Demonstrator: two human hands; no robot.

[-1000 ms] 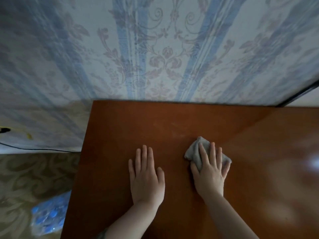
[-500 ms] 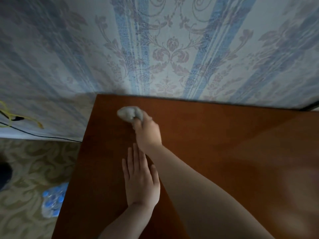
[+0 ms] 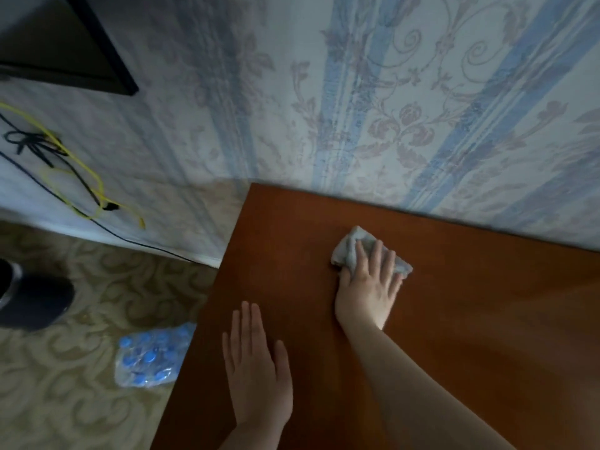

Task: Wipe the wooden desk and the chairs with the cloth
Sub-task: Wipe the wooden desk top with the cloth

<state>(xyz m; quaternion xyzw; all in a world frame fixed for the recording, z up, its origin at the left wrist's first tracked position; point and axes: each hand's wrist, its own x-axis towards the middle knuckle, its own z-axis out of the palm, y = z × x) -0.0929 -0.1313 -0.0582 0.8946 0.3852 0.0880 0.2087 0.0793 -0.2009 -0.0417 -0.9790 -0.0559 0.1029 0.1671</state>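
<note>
Pressing the grey cloth onto the wooden desk at frame centre, my right hand spread flat; my left hand lies flat, fingers straight, lower centre.

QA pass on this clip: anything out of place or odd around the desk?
Desk itself: nothing odd. On the floor left of it lies a shrink-wrapped pack of blue-capped bottles, and loose yellow and black cables trail untidily along the wall below the dark screen.
</note>
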